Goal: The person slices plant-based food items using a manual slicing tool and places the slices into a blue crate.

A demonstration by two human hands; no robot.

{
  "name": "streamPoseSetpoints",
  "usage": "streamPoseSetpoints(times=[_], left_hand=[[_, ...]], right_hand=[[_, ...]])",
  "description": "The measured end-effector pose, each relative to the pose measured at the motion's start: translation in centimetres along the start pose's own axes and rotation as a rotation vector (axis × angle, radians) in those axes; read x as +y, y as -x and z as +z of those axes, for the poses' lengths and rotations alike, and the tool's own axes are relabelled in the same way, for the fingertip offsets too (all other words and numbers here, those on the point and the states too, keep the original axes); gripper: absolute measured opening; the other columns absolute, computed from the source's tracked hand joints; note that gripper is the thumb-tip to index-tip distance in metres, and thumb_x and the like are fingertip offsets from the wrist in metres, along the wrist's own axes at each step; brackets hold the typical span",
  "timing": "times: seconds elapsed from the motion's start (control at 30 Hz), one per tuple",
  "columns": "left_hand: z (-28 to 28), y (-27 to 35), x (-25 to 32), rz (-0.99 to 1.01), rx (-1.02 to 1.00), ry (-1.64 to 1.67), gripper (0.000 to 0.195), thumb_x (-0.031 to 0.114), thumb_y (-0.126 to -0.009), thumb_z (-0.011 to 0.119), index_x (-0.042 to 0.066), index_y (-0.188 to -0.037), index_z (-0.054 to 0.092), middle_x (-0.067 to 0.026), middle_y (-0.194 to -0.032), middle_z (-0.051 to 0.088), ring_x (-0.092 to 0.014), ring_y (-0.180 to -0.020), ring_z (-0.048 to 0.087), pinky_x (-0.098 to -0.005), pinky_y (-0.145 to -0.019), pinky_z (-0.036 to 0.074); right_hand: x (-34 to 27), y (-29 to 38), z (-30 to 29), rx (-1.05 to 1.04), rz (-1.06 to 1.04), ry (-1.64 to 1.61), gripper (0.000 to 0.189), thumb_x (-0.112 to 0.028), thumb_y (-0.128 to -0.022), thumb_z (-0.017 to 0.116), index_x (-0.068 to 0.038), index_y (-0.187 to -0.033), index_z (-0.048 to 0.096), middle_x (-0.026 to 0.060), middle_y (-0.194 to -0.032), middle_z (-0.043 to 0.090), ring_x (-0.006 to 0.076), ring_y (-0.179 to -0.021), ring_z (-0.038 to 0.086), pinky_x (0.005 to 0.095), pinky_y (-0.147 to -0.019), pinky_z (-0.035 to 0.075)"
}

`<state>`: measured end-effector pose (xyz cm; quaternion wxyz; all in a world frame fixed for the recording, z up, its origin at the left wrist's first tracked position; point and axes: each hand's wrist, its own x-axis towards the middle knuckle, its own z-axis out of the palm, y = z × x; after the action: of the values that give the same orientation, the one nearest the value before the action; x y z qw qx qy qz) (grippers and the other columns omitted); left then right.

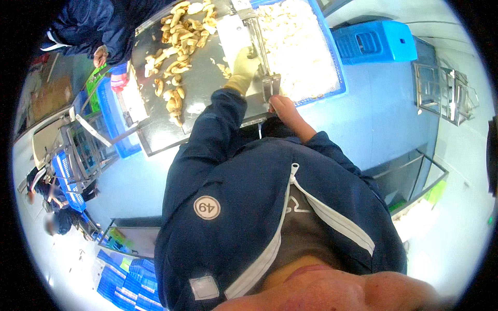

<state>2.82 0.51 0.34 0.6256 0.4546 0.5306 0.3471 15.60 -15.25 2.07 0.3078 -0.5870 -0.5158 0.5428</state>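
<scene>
Brown-capped mushrooms (183, 42) lie in a loose band over the steel worktable (202, 83). My left hand (246, 64), in a pale yellow glove, is on the white board (233, 35) beside a long metal cutter (257, 42); whether it holds a piece cannot be told. A few pale mushroom pieces (224, 70) lie left of the glove. My bare right hand (281, 107) has its fingers closed on the near end of the cutter, by its metal bracket (271, 86). Right of the cutter, a blue plastic crate (337, 58) holds a heap of white sliced pieces.
A co-worker in dark clothes (87, 29) stands across at the upper left, beside a pink glove (119, 82) and a blue crate (113, 116). A blue plastic bin (377, 42) is on the right. Metal frames (439, 93) stand farther right, and other people are at the far left.
</scene>
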Motion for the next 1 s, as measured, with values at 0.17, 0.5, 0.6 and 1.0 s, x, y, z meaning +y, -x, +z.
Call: streamPoseSetpoints(times=[0.17, 0.5, 0.6, 1.0], left_hand=[[1.2, 2.5, 2.5, 0.163, -0.045, 0.126, 0.028, 0.009, -0.085, 0.059, -0.001, -0.111, 0.055, -0.0069, -0.095, 0.061, -0.012, -0.074, 0.059, -0.0242, -0.059, 0.049], [-17.0, 11.6, 3.0, -0.004, 0.629, -1.152, 0.027, 0.026, -0.084, 0.053, 0.008, -0.104, 0.057, -0.0202, -0.091, 0.064, -0.04, -0.084, 0.061, -0.0476, -0.072, 0.048], [-18.4, 10.8, 2.2, -0.191, 0.546, -1.236, 0.029, 0.031, -0.087, 0.047, 0.008, -0.101, 0.056, -0.0202, -0.093, 0.063, -0.04, -0.086, 0.061, -0.0485, -0.073, 0.048], [-11.9, 6.2, 6.3, -0.101, 0.227, 0.11, 0.01, 0.007, -0.083, 0.062, -0.002, -0.081, 0.06, -0.0031, -0.075, 0.058, -0.01, -0.066, 0.057, -0.0206, -0.06, 0.047]], right_hand=[[-0.3, 0.4, -0.9, -0.029, -0.13, 0.203, 0.015, -0.014, -0.082, 0.05, -0.003, -0.072, 0.054, 0.0147, -0.071, 0.057, 0.0319, -0.062, 0.055, 0.0408, -0.057, 0.043], [-1.9, 0.4, -1.0, -0.041, 0.119, -0.162, 0.033, -0.024, -0.085, 0.04, 0.001, -0.068, 0.053, 0.0125, -0.064, 0.056, 0.0249, -0.061, 0.054, 0.0355, -0.059, 0.041], [-2.9, 0.0, -1.3, -0.055, 0.132, -0.102, 0.034, -0.026, -0.084, 0.04, 0.001, -0.068, 0.053, 0.0125, -0.064, 0.056, 0.0249, -0.061, 0.054, 0.0354, -0.059, 0.041], [-3.1, 0.2, -1.4, -0.044, 0.146, -0.1, 0.034, -0.026, -0.083, 0.042, 0.0, -0.065, 0.055, 0.0109, -0.062, 0.057, 0.021, -0.059, 0.053, 0.0342, -0.058, 0.042]])
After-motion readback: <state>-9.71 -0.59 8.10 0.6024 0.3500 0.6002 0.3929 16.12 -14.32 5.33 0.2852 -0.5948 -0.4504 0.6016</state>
